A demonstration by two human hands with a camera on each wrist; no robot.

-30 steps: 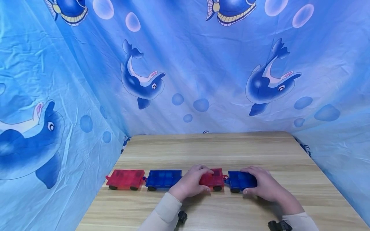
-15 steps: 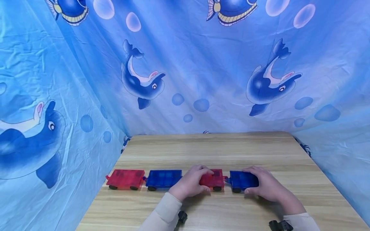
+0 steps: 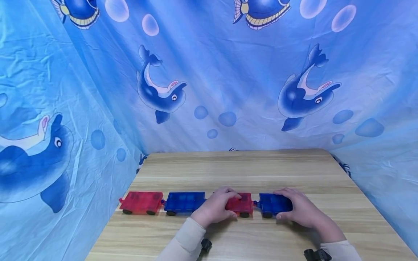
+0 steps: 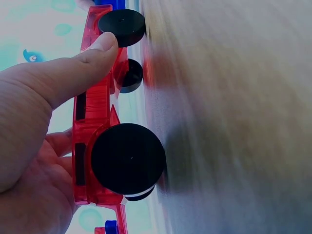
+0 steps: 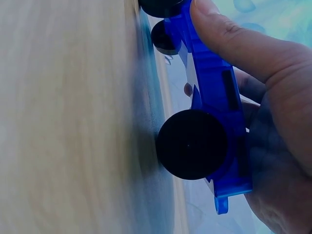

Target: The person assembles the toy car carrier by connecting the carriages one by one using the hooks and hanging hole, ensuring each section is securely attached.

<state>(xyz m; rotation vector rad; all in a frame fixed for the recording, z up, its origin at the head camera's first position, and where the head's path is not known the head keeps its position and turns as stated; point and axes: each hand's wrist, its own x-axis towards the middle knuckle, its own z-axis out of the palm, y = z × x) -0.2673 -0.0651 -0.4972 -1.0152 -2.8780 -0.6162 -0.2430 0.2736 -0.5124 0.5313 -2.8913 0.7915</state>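
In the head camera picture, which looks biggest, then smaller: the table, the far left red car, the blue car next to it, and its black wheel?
1. Table, by far the biggest.
2. Far left red car and the blue car beside it look alike in size, so no ranking between them.
3. The blue car's black wheel, the smallest.

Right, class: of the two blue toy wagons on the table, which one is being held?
The rightmost blue wagon, last in the row: the right hand grips it. The other blue wagon, second from left, goes untouched.

Both forearms wear cream ribbed-cuff sleeves [image 3: 186, 241], each with a black wrist-mounted camera [image 3: 205, 245]
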